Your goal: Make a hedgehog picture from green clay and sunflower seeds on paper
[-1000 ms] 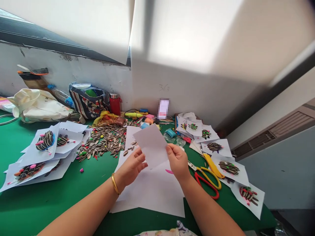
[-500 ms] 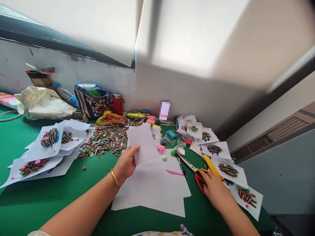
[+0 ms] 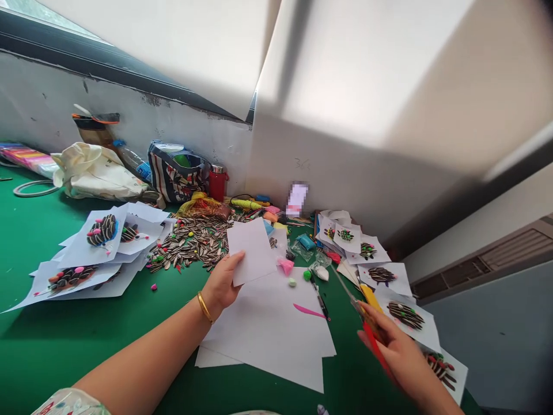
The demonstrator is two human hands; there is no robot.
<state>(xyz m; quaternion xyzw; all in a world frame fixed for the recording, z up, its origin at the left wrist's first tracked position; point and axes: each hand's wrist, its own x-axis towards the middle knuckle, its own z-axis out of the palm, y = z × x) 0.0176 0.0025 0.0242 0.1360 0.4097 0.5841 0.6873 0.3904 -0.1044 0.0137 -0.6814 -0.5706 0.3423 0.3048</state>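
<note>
A small blank sheet of white paper is pinched in my left hand, thumb on top, above larger white sheets lying on the table. My right hand is closed around a pair of scissors with red handles; the blades point away from me and look slightly blurred. Just beyond that hand is a yellow-handled tool, partly hidden. A pink plastic clay knife and a black pen lie on the large sheets, between my hands.
Striped sunflower seeds are heaped at the back. Papers with seed-and-clay figures stand at left and right. Clay lumps, a red flask, a cloth bag and a phone line the back.
My right hand has taken hold of the scissors and lifted them, shifting right and toward me. The left hand still holds the small paper. The view has turned slightly left.
</note>
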